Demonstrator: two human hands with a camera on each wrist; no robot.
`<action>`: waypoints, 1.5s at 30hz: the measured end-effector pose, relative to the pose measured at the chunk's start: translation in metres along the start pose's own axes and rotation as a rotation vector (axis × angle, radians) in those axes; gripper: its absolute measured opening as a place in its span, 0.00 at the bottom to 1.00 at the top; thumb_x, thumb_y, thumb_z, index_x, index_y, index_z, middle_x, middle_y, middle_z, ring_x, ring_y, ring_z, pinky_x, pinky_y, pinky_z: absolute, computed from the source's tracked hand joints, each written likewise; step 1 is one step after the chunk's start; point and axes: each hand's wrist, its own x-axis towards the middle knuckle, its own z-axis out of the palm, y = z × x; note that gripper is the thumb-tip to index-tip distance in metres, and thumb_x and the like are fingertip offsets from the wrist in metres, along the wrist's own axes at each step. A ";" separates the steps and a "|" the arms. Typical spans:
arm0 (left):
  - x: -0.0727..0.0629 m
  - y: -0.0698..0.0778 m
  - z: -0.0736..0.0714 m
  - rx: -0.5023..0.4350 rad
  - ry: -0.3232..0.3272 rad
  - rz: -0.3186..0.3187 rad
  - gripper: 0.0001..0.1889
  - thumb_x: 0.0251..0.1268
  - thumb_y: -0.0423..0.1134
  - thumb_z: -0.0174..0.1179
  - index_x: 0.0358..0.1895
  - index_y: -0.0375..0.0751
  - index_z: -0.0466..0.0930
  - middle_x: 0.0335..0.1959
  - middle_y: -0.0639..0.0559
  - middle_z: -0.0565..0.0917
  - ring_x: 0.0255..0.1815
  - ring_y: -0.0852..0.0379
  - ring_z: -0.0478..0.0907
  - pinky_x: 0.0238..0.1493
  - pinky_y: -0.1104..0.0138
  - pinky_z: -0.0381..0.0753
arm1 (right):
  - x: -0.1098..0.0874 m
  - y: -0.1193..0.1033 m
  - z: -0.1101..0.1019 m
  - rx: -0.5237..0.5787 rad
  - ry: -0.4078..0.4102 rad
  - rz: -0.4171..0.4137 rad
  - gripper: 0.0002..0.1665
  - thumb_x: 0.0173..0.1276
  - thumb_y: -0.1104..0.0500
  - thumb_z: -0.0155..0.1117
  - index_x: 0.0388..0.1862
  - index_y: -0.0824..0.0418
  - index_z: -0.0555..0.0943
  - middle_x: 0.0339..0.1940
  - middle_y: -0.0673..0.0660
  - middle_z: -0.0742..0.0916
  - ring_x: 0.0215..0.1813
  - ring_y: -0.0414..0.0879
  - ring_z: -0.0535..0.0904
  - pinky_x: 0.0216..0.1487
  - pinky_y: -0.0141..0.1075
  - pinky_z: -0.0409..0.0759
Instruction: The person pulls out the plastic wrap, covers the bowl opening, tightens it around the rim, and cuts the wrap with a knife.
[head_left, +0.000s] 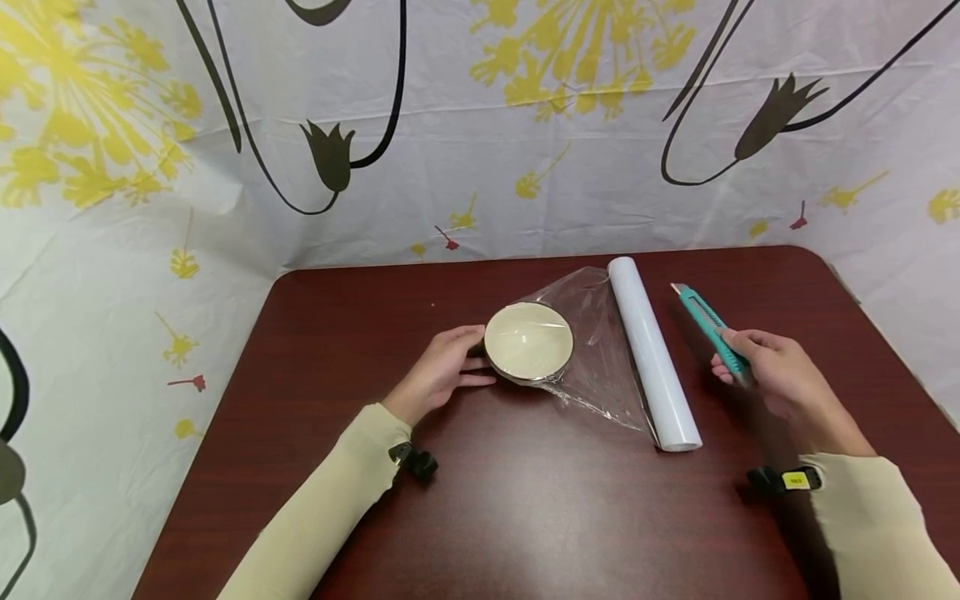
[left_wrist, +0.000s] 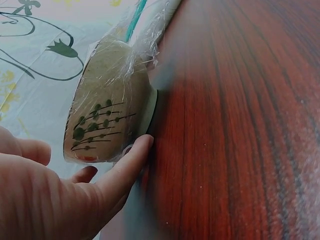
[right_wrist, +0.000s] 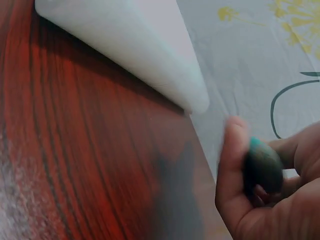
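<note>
A bowl stands on the table with transparent plastic wrap stretched over it. In the left wrist view the bowl shows a painted plant pattern, with wrap clinging to its side. My left hand touches the bowl's left side, its fingers mostly straight; one fingertip lies by the bowl's foot. From the bowl the film runs to a white roll lying at its right. My right hand grips a teal utility knife right of the roll, blade tip pointing away and left.
The dark reddish wooden table ends at a far edge just beyond the roll's top. Behind it hangs a white cloth with yellow and dark flower prints. Both wrists carry small black cameras.
</note>
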 end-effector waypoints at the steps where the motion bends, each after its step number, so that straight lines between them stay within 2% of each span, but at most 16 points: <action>1: 0.000 0.000 0.000 -0.002 -0.002 0.000 0.25 0.92 0.39 0.49 0.81 0.31 0.69 0.82 0.38 0.70 0.69 0.32 0.81 0.63 0.41 0.88 | -0.001 0.000 0.000 -0.024 0.023 -0.005 0.26 0.90 0.47 0.55 0.59 0.72 0.73 0.31 0.50 0.87 0.31 0.41 0.84 0.34 0.31 0.89; 4: 0.000 0.001 0.001 -0.006 -0.004 0.000 0.25 0.91 0.40 0.50 0.81 0.31 0.69 0.82 0.38 0.70 0.69 0.32 0.81 0.63 0.41 0.88 | -0.004 -0.001 -0.002 -0.070 0.087 -0.010 0.24 0.89 0.42 0.57 0.49 0.64 0.79 0.28 0.48 0.84 0.30 0.39 0.78 0.30 0.29 0.83; 8: 0.002 0.001 0.003 -0.013 -0.002 -0.002 0.25 0.91 0.40 0.50 0.81 0.31 0.70 0.81 0.37 0.71 0.68 0.32 0.81 0.63 0.41 0.88 | -0.007 -0.003 -0.003 -0.042 0.138 0.008 0.24 0.86 0.40 0.61 0.39 0.57 0.82 0.25 0.48 0.82 0.28 0.40 0.75 0.27 0.30 0.78; 11: 0.003 0.001 0.003 -0.016 0.005 -0.012 0.25 0.91 0.40 0.50 0.80 0.32 0.70 0.77 0.36 0.73 0.65 0.35 0.83 0.63 0.41 0.88 | -0.008 -0.004 -0.001 -0.048 0.170 0.021 0.25 0.84 0.37 0.63 0.37 0.56 0.83 0.24 0.48 0.82 0.27 0.40 0.75 0.26 0.31 0.77; 16: 0.007 0.004 0.002 0.001 0.027 -0.041 0.24 0.91 0.41 0.51 0.79 0.33 0.72 0.68 0.35 0.76 0.59 0.38 0.85 0.60 0.42 0.90 | -0.010 -0.005 0.000 -0.061 0.203 0.040 0.30 0.80 0.30 0.63 0.42 0.57 0.82 0.25 0.48 0.82 0.27 0.41 0.75 0.26 0.32 0.77; 19: 0.011 0.008 0.000 0.025 0.033 -0.051 0.25 0.91 0.43 0.52 0.81 0.35 0.70 0.70 0.35 0.77 0.63 0.36 0.84 0.60 0.43 0.90 | -0.009 -0.008 0.000 -0.013 0.201 0.038 0.30 0.79 0.30 0.64 0.43 0.56 0.83 0.25 0.48 0.83 0.28 0.41 0.75 0.26 0.32 0.77; 23: 0.019 0.014 0.000 0.055 0.031 -0.056 0.28 0.92 0.44 0.51 0.84 0.37 0.66 0.76 0.34 0.76 0.70 0.34 0.80 0.62 0.43 0.89 | -0.009 -0.010 -0.001 0.081 0.183 0.007 0.18 0.81 0.36 0.67 0.45 0.49 0.88 0.26 0.48 0.87 0.28 0.40 0.78 0.28 0.30 0.80; 27: 0.029 0.022 0.002 0.111 0.037 -0.069 0.29 0.91 0.46 0.51 0.86 0.39 0.65 0.77 0.36 0.76 0.71 0.37 0.79 0.64 0.44 0.88 | -0.008 -0.010 -0.002 0.173 0.129 -0.019 0.11 0.85 0.44 0.66 0.47 0.46 0.89 0.28 0.51 0.90 0.28 0.40 0.82 0.29 0.29 0.84; 35: 0.048 0.042 0.007 0.234 0.033 -0.081 0.27 0.91 0.46 0.52 0.83 0.40 0.70 0.74 0.39 0.80 0.62 0.42 0.83 0.62 0.48 0.90 | -0.007 -0.011 -0.004 0.261 0.061 -0.015 0.09 0.86 0.48 0.65 0.48 0.46 0.90 0.35 0.52 0.94 0.27 0.41 0.82 0.28 0.30 0.86; 41: 0.061 0.056 0.010 0.322 -0.005 -0.069 0.26 0.91 0.47 0.53 0.82 0.41 0.70 0.73 0.40 0.81 0.66 0.42 0.83 0.59 0.50 0.89 | -0.006 -0.015 -0.004 0.305 0.041 0.000 0.11 0.86 0.51 0.65 0.44 0.48 0.92 0.37 0.52 0.93 0.29 0.44 0.85 0.32 0.33 0.90; 45: 0.069 0.064 0.013 0.414 -0.053 -0.050 0.25 0.90 0.45 0.53 0.80 0.40 0.72 0.73 0.41 0.82 0.69 0.42 0.83 0.62 0.48 0.87 | -0.006 -0.017 -0.002 0.317 0.037 0.020 0.11 0.86 0.52 0.66 0.42 0.48 0.92 0.39 0.50 0.88 0.32 0.47 0.88 0.35 0.35 0.92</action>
